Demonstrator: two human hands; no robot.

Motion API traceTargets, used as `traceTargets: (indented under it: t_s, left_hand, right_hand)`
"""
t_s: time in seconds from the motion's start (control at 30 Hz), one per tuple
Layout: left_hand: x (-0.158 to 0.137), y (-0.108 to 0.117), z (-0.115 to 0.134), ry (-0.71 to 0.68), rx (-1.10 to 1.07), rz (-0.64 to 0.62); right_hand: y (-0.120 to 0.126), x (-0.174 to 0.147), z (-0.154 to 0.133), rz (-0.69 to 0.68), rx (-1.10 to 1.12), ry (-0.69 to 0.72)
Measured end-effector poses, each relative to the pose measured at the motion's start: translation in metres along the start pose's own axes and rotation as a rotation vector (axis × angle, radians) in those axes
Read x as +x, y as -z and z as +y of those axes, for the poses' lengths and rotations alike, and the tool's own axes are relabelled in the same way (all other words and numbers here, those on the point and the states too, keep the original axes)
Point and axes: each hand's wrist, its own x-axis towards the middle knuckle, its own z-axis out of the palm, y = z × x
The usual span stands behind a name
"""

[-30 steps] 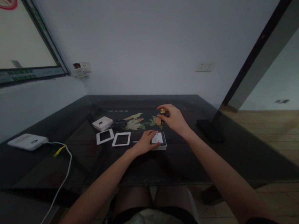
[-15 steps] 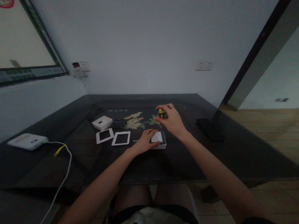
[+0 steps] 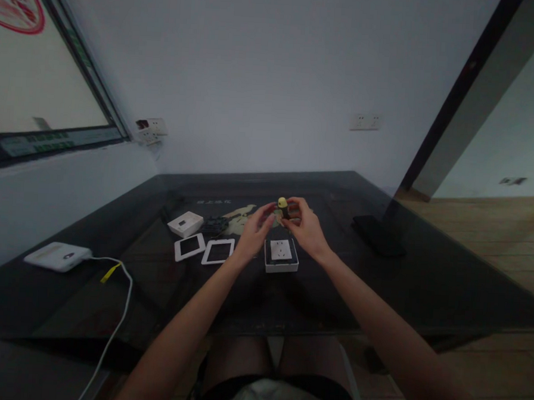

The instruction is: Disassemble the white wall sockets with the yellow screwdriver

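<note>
My right hand (image 3: 308,231) holds a stubby screwdriver (image 3: 283,208) by its short yellow-and-black handle, pinched between thumb and fingers. Its yellow end faces up; no shaft can be made out. Close by on the left is my left hand (image 3: 251,235), thumb and fingers apart, with nothing visible in it. Below and between the hands, a white wall socket (image 3: 281,249) sits in a white box (image 3: 281,269) on the dark table. Neither hand touches the box.
Left of the hands lie two white frames (image 3: 189,254), a white mounting box (image 3: 185,224) and a dark object (image 3: 214,225). A white device (image 3: 58,256) with a cable (image 3: 125,300) is at the far left. A black flat case (image 3: 378,235) lies right on the table (image 3: 333,305).
My left hand has let go of the socket and its box and risen toward the screwdriver. My right hand has lowered slightly, and the screwdriver has tilted. The camera view has shifted a little.
</note>
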Motion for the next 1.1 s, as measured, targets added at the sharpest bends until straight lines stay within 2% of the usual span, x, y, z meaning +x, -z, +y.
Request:
traceTargets:
  t_s: [0.1, 0.23, 0.4, 0.47, 0.6, 0.7, 0.87, 1.1]
  left_hand:
    - [0.016, -0.005, 0.017, -0.042, -0.059, -0.006]
    - [0.025, -0.011, 0.026, -0.044, -0.085, -0.003]
    - [0.023, 0.003, 0.031, -0.095, -0.212, 0.14]
    - [0.021, 0.015, 0.029, -0.1, -0.268, 0.225]
    - [0.016, 0.032, 0.009, -0.079, -0.305, 0.422]
    - [0.014, 0.035, -0.009, -0.033, -0.345, 0.506]
    - [0.014, 0.028, -0.023, 0.009, -0.331, 0.459]
    - [0.009, 0.024, -0.024, 0.025, -0.26, 0.413]
  right_hand:
    - [-0.003, -0.001, 0.003, 0.014, 0.037, 0.015]
    - [-0.001, -0.003, 0.009, 0.026, 0.11, 0.009]
    - [0.013, -0.023, 0.036, 0.076, 0.111, -0.049]
    - [0.016, -0.033, 0.049, -0.051, 0.007, -0.051]
    - [0.011, -0.044, 0.063, -0.389, -0.179, 0.042]
    - [0.006, -0.046, 0.064, -0.486, -0.253, 0.036]
    - [0.006, -0.05, 0.062, -0.49, -0.331, 0.012]
    - [0.005, -0.049, 0.063, -0.487, -0.346, 0.026]
